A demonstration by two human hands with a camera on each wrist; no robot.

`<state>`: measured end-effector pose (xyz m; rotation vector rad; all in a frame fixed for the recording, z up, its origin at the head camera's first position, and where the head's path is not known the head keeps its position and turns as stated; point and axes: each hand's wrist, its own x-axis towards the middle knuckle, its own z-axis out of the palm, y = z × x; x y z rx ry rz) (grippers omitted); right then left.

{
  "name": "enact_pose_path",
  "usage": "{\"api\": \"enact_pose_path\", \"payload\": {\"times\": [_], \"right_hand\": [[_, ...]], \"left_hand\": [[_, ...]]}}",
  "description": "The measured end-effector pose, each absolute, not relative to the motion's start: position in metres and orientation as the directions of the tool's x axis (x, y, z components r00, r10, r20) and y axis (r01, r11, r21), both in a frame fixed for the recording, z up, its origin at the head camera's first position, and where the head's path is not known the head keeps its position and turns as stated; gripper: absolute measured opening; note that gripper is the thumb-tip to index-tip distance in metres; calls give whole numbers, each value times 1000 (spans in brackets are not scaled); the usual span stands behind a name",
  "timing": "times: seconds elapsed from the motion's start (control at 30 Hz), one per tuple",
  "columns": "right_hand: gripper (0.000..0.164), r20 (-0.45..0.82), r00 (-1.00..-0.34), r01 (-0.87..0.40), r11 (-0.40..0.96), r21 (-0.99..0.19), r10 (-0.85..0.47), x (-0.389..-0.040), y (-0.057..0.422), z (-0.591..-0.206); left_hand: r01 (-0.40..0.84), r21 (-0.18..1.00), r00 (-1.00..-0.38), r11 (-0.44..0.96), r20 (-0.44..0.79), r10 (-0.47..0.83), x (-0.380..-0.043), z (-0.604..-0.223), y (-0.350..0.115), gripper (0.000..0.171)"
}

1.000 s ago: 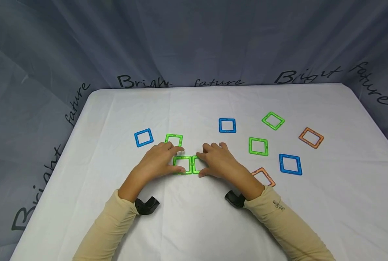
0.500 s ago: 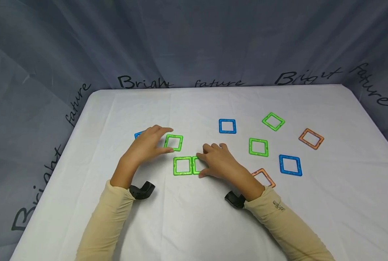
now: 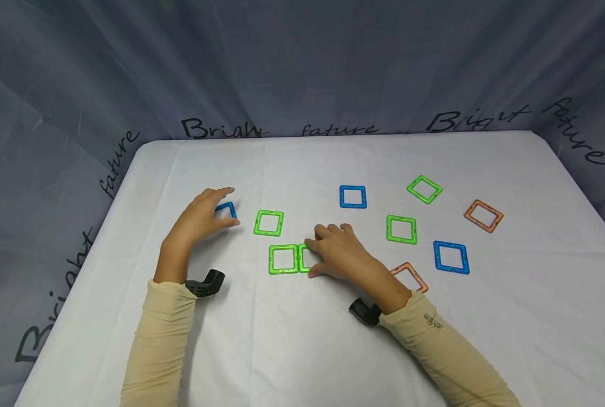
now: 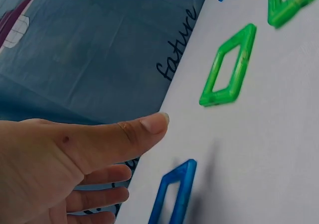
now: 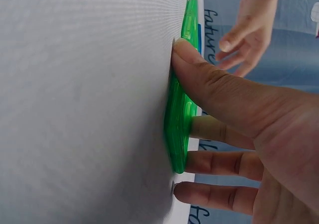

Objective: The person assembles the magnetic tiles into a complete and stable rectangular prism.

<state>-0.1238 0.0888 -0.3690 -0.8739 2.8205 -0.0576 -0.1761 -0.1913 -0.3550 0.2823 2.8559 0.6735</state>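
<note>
My left hand [image 3: 195,217] hovers at the left with thumb and fingers spread around a blue square magnetic tile [image 3: 233,211], which it partly covers. In the left wrist view the thumb stays apart from that tile, above it. My right hand [image 3: 339,249] pinches a green magnetic tile [image 5: 177,119] lying on the table, thumb on the near edge and fingers at the far side. Edge to edge with it, on its left, lies a second green tile [image 3: 283,247]. Another green tile [image 3: 269,213] lies just behind this pair.
On the right side of the white table [image 3: 302,350] lie more square tiles: a blue tile [image 3: 353,188], a green tile [image 3: 401,218], an orange tile [image 3: 484,215] and others. One orange tile [image 3: 418,277] is partly under my right forearm. Grey cloth [image 3: 302,68] hangs behind.
My left hand has left the green pair, passed over the green tile behind it and moved left to the blue tile. The right hand has stayed in place.
</note>
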Motion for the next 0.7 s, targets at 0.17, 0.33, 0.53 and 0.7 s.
{"api": "enact_pose_path", "payload": {"times": [0.17, 0.33, 0.53, 0.7], "right_hand": [[64, -166, -807, -561, 823, -83, -567, -124, 88, -370], [64, -159, -810, -560, 825, -74, -565, -124, 88, -370], [64, -161, -805, -566, 821, -78, -570, -124, 89, -371], [64, -163, -808, -559, 824, -91, -566, -124, 90, -371]], "left_hand": [[140, 468, -955, 873, -168, 243, -180, -363, -194, 77], [118, 443, -957, 888, -186, 221, -182, -366, -195, 77], [100, 401, -955, 911, -220, 201, -182, -370, -197, 75], [91, 388, -956, 917, -223, 190, -182, -372, -196, 75]]}}
